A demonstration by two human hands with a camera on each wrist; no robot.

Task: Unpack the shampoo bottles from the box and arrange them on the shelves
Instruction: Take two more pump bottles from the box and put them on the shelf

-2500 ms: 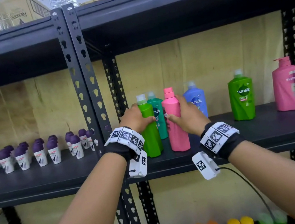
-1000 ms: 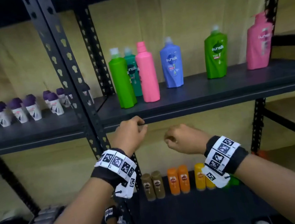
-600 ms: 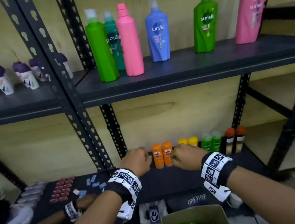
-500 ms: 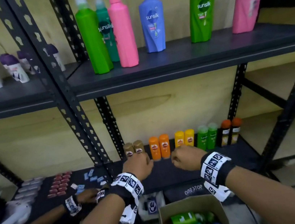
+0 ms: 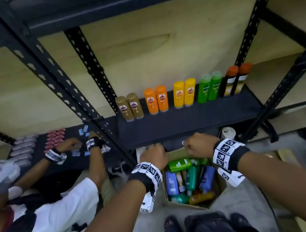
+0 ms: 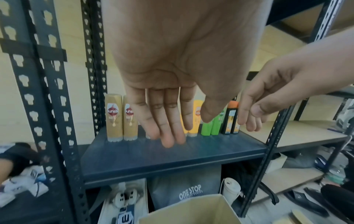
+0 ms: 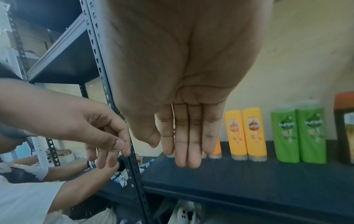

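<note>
An open cardboard box (image 5: 176, 154) stands on the floor under the lower shelf (image 5: 188, 124). Several shampoo bottles (image 5: 191, 179) lie in it, with a green one (image 5: 179, 164) on top. My left hand (image 5: 152, 155) hovers over the box's far left corner and my right hand (image 5: 198, 144) over its far right edge. Both are empty. The left wrist view has the left hand (image 6: 168, 133) with straight fingers in front of the shelf. In the right wrist view the right hand (image 7: 184, 151) is held the same way. Pairs of small bottles (image 5: 184, 94) stand along the shelf's back.
Another person (image 5: 44, 215) crouches at my left, with both hands among small packets (image 5: 55, 137) on the neighbouring shelf. Black slotted posts (image 5: 61, 85) separate the bays. A black bag (image 6: 189, 191) and a white cup (image 5: 227, 132) sit under the shelf. My sandalled feet (image 5: 172, 231) are near the box.
My hands let go of the green and pink bottles on the upper shelf and dropped down. The view tilted down, and both hands now hang over the box.
</note>
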